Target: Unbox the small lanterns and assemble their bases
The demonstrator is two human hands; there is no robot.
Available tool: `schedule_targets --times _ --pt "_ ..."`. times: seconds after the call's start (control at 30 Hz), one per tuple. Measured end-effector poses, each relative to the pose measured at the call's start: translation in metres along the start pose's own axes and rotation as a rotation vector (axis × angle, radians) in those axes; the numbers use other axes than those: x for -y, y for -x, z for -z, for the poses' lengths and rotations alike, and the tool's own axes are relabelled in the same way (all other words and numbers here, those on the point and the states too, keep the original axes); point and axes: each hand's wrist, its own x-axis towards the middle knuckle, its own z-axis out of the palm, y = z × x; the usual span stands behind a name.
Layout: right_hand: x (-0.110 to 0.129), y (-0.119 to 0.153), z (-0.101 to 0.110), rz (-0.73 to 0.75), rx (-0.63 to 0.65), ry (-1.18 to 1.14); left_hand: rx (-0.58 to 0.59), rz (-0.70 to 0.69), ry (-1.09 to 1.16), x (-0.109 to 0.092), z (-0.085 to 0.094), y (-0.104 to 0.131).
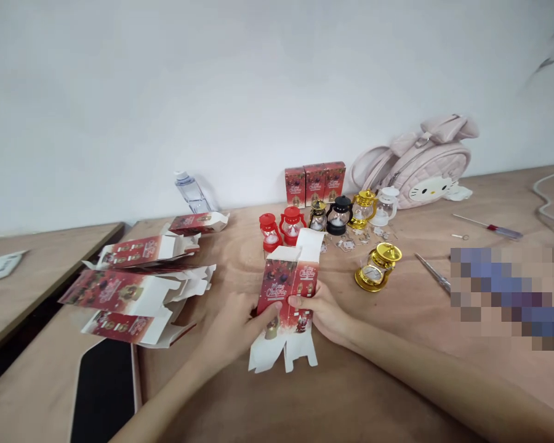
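Between my two hands is a red Christmas carton (281, 280) with its white end flaps spread at top and bottom. My left hand (240, 323) grips its left side, thumb across the printed front. My right hand (325, 311) holds the right side, thumb on the panel. Behind the carton stands a row of small lanterns: two red ones, a red lantern (292, 224) among them, a black lantern (339, 215), a gold lantern (362, 209) and a white lantern (388, 206). Nearer on the right, another gold lantern (378, 267) leans over, its base showing.
Several flattened cartons (115, 289) lie at left, above a phone (104, 394). Red boxes (314, 183) stand by the wall near a pink bag (431, 166). A clear bottle (192, 194) stands at back left. A screwdriver (489, 227) and tweezers (434, 272) lie at right.
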Motion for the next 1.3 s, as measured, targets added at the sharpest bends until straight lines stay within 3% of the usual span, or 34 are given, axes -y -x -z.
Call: schedule_targets --times 0.1,0.23,0.3,0.4,0.5,0.63,0.67,0.77,0.87,0.93,1.03,1.13,1.23,1.3 --pt "-0.002 -0.001 0.000 0.051 0.009 -0.017 -0.168 0.009 -0.014 -0.010 0.024 -0.006" --pt "-0.003 -0.001 0.003 0.102 0.084 0.116 -0.692 0.079 0.385 -0.027 0.081 -0.030" --pt "-0.004 0.000 0.004 0.132 0.102 0.231 -0.754 0.074 0.422 -0.035 0.108 -0.043" --pt "-0.005 0.005 0.003 0.212 0.105 0.426 -0.644 0.173 0.463 -0.039 0.127 -0.052" --pt "-0.004 0.014 0.002 0.422 0.110 0.739 -0.466 0.272 0.465 -0.032 0.113 -0.047" --pt "0.011 0.028 0.011 0.950 0.183 1.219 -0.237 0.257 0.407 -0.005 0.054 -0.030" --pt "0.019 0.030 0.015 1.081 0.170 1.327 -0.093 0.210 0.338 0.003 0.037 -0.026" --pt "0.051 0.034 0.031 1.343 -0.095 1.616 0.043 0.191 0.311 0.027 -0.005 -0.017" --pt "0.087 0.033 0.047 1.256 -0.478 1.849 0.046 0.137 0.322 0.043 -0.027 -0.015" --pt "0.106 0.030 0.057 1.050 -0.559 1.975 0.018 0.103 0.341 0.049 -0.032 -0.016" --pt "0.120 0.025 0.070 0.777 -0.448 2.013 -0.011 0.048 0.378 0.053 -0.034 -0.018" --pt "0.117 0.023 0.069 0.749 -0.315 1.875 -0.006 -0.008 0.442 0.054 -0.034 -0.018" --pt "0.103 0.026 0.047 0.782 -0.190 1.595 0.050 -0.055 0.507 0.053 -0.032 -0.016" --pt "0.089 0.027 0.025 0.712 -0.104 1.369 0.166 -0.109 0.523 0.052 -0.029 -0.012"
